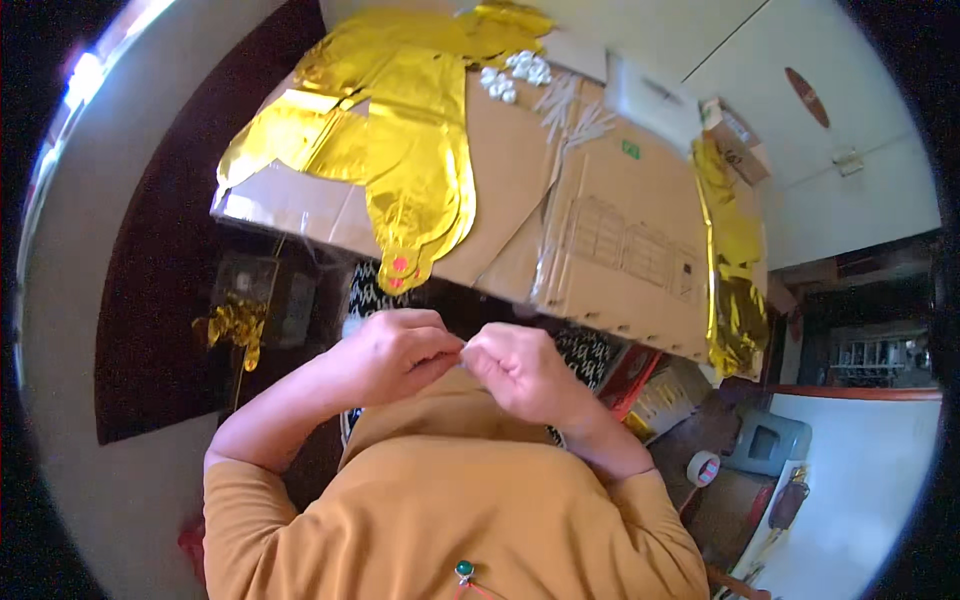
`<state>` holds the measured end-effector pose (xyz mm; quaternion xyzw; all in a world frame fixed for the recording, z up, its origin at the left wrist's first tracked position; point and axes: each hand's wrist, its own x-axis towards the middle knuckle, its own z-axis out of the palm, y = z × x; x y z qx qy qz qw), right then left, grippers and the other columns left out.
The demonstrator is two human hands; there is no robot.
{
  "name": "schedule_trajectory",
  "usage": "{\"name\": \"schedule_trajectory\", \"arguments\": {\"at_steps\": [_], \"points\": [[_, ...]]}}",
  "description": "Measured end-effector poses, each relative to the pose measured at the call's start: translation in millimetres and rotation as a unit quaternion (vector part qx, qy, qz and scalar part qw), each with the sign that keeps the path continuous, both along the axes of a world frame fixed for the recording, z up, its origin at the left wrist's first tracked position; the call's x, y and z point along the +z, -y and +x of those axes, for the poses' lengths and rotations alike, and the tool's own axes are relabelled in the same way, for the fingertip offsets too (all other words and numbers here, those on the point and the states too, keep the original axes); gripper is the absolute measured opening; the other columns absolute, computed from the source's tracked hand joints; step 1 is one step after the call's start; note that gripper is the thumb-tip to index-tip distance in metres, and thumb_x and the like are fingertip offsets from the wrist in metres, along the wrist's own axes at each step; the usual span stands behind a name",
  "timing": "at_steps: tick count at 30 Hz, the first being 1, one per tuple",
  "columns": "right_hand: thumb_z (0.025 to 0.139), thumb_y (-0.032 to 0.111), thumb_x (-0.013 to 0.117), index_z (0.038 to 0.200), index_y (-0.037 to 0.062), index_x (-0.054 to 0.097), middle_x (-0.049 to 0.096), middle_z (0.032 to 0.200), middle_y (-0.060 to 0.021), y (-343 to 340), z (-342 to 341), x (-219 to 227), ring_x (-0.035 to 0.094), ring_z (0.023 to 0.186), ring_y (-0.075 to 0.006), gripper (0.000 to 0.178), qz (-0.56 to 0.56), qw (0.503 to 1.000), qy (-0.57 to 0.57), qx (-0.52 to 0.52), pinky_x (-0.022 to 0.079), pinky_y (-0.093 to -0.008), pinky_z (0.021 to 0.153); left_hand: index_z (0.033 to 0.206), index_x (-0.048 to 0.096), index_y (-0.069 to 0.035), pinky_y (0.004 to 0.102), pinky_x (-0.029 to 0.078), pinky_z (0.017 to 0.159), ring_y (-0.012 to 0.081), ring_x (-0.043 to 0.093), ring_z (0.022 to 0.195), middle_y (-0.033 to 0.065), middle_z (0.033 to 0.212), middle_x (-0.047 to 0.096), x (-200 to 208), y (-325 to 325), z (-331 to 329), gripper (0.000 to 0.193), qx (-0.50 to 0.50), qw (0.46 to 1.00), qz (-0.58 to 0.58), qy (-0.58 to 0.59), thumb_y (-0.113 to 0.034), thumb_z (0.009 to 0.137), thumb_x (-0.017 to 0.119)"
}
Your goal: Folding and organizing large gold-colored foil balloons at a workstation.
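Note:
My left hand and my right hand meet in front of my chest, just off the near edge of the cardboard-covered table. Both are closed, fingertips pinched together and nearly touching. Something small and pale may be between them, but it is too small to name. Beyond my hands, flat gold foil balloons lie in a pile, and one rounded end with red marks hangs over the edge. Behind them sit small white pieces in clumps and several thin whitish strips.
Flattened cardboard covers the table. More gold foil drapes over its right end, near a small carton. At the lower right are a roll of tape and a grey plastic stool. Crumpled gold foil hangs at left.

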<state>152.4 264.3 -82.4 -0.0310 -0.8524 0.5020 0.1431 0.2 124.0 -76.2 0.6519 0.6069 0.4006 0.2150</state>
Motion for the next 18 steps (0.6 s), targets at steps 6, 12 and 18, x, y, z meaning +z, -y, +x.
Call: {"name": "schedule_trajectory", "arguments": {"at_steps": [6, 12, 18], "points": [[0.084, 0.009, 0.058, 0.068, 0.0029, 0.047, 0.045, 0.063, -0.0125, -8.7, 5.4, 35.5, 0.050, 0.059, -0.0334, 0.020, 0.115, 0.988, -0.103, 0.008, 0.042, -0.0403, 0.054, 0.087, 0.063, 0.000, 0.0358, 0.052, 0.061, 0.0284, 0.061, 0.068, 0.0127, 0.081, 0.060, 52.3, -16.9, 7.2, 0.015, 0.036, 0.996, 0.073, -0.030, -0.004, 0.075, 0.070], [0.090, 0.024, 0.057, 0.086, 0.0017, 0.057, 0.049, 0.067, -0.0079, -15.1, 8.4, 37.0, 0.053, 0.063, -0.0261, 0.023, 0.080, 0.987, -0.115, -0.082, 0.043, -0.0372, 0.057, 0.088, 0.061, 0.000, 0.0357, 0.050, 0.060, 0.0261, 0.061, 0.067, 0.0099, 0.077, 0.058, 73.4, -16.4, 4.5, 0.012, -0.085, 0.994, 0.059, 0.018, -0.003, 0.077, 0.066], [0.097, 0.045, 0.041, 0.119, 0.0002, 0.051, 0.061, 0.089, -0.0044, -3.0, -3.4, 27.1, 0.059, 0.085, -0.0145, 0.051, -0.570, 0.814, -0.016, 0.116, 0.046, -0.0278, 0.077, 0.089, 0.065, -0.004, 0.0339, 0.049, 0.066, 0.0228, 0.061, 0.074, 0.0072, 0.083, 0.059, 109.8, -34.5, -15.0, 0.016, -0.122, 0.966, 0.085, -0.211, -0.007, 0.074, 0.066]]}}
